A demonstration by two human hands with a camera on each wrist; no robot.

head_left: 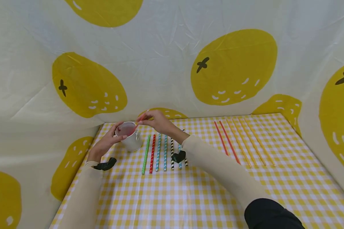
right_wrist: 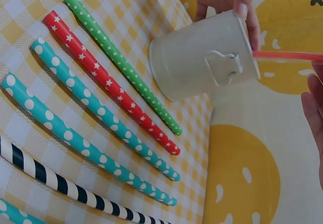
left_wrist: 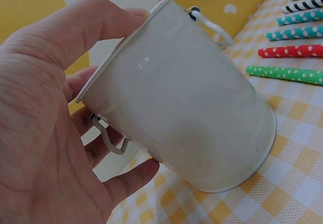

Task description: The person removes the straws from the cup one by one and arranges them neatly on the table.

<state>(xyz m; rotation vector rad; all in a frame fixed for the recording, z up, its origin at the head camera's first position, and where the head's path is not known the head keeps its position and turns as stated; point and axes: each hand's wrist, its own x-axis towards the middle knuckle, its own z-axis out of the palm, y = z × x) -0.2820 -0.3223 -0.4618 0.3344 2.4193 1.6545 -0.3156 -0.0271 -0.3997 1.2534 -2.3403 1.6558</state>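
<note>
My left hand (head_left: 106,143) grips the rim of a small white metal bucket (left_wrist: 186,103), thumb on one side and fingers round the other. The bucket stands on the checked cloth and has a wire loop on each side. Above its mouth, my right hand (head_left: 158,122) pinches a red straw (right_wrist: 287,55) whose lower end goes into the bucket. Whether it is a single straw is hard to tell. The bucket's bottom inside is hidden. Beside the bucket lie a green dotted straw (head_left: 146,155), a red starred straw (right_wrist: 108,82) and a blue dotted straw (head_left: 158,152).
More blue dotted and black-striped straws (head_left: 172,154) lie in the same row, partly under my right forearm. Farther right are two plain red straws (head_left: 229,142) and several yellow straws (head_left: 247,143). A lemon-printed sheet (head_left: 160,79) hangs behind the table.
</note>
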